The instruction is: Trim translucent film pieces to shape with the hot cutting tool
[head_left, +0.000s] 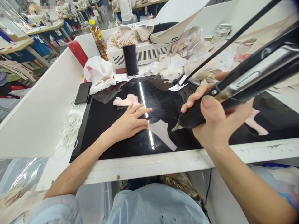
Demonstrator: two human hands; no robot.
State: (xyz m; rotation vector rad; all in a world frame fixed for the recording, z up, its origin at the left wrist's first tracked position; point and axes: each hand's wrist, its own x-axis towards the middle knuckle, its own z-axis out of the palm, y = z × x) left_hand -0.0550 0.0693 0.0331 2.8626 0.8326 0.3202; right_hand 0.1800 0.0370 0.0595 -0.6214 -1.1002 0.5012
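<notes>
In the head view my right hand [217,118] is wrapped round a black and silver handheld tool [252,74]. Its pointed metal tip [177,127] is close beside a thin whitish fabric piece [163,132] lying on the glossy black work surface [112,130]. My left hand [130,123] rests palm down with fingers spread, its fingertips at the upper left end of that whitish piece. Just behind the left hand lies a pale pink fabric piece [126,100], partly covered by the fingers. Another pink piece [258,124] lies beyond my right hand, partly hidden.
A black phone [83,93] and white elastic rings [71,127] line the left side. Behind stand a white plastic bag [98,73], an upright phone [131,60], a bottle [99,40] and a vented white box [149,54]. Bagged fabric fills the back right. A black rod [224,46] slants overhead.
</notes>
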